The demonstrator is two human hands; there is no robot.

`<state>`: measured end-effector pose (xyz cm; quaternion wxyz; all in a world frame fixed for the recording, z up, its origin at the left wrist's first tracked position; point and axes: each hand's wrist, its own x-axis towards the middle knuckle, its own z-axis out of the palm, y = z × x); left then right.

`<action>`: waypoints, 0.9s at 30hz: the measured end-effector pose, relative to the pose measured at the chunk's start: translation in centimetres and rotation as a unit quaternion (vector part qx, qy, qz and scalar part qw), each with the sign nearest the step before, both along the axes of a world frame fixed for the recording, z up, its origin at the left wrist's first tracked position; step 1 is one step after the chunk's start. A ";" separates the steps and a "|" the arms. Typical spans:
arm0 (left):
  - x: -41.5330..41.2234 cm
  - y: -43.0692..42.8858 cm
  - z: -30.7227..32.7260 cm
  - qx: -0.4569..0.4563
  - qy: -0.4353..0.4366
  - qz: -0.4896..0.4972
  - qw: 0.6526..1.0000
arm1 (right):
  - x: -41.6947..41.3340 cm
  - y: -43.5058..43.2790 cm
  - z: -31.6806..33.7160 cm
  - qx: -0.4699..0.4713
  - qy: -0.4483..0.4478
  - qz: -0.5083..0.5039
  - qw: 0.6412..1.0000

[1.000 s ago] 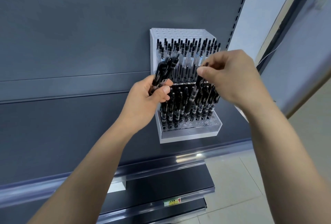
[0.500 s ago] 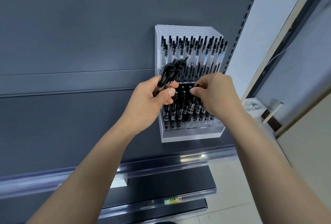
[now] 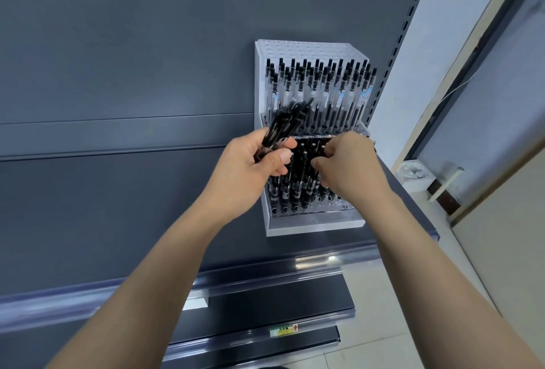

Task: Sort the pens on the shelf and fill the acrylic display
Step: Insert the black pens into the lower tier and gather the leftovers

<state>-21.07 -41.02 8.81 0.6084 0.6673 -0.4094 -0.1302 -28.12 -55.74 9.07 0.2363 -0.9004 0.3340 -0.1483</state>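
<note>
A two-tier clear acrylic display (image 3: 315, 222) stands on the dark grey shelf (image 3: 118, 221). Its upper tier holds several clear-barrelled pens (image 3: 321, 88) upright. Its lower tier holds several black pens (image 3: 298, 188). My left hand (image 3: 250, 168) grips a bundle of black pens (image 3: 78, 129) just left of the display, tips pointing up and right. My right hand (image 3: 348, 165) is lowered into the lower tier, fingers curled and pinching a black pen there; the pen is mostly hidden by the hand.
The shelf's front rail (image 3: 265, 274) runs below the display, with lower shelves (image 3: 265, 312) under it. At the right a slotted upright (image 3: 413, 0), a pale wall and a door frame (image 3: 472, 73) stand close to the display.
My right hand has come down from the upper tier's level into the lower tier with a pen. My left hand has kept its bundle nearly still. The view has shifted slightly.
</note>
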 end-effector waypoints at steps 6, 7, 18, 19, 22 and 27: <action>0.0 0.1 -0.1 0.000 0.002 -0.005 1.000 | -0.1 0.1 -0.2 0.011 -0.019 0.001 1.000; 0.0 0.1 -0.2 -0.001 0.003 -0.006 1.000 | -0.2 0.1 -0.2 0.008 -0.017 0.004 1.000; -0.3 0.3 -0.3 -0.004 0.007 -0.015 1.000 | -0.4 0.9 0.5 -0.071 0.064 -0.002 0.995; -0.3 0.4 -0.4 -0.004 0.005 -0.013 1.000 | -0.5 1.0 0.5 -0.066 0.070 0.004 0.995; -0.3 0.6 -0.5 0.000 0.003 -0.011 1.000 | -0.9 1.1 0.1 -0.053 0.067 0.012 0.996; -0.5 0.8 -0.5 0.005 0.002 -0.013 1.000 | -1.0 1.4 0.0 -0.043 0.065 0.030 0.997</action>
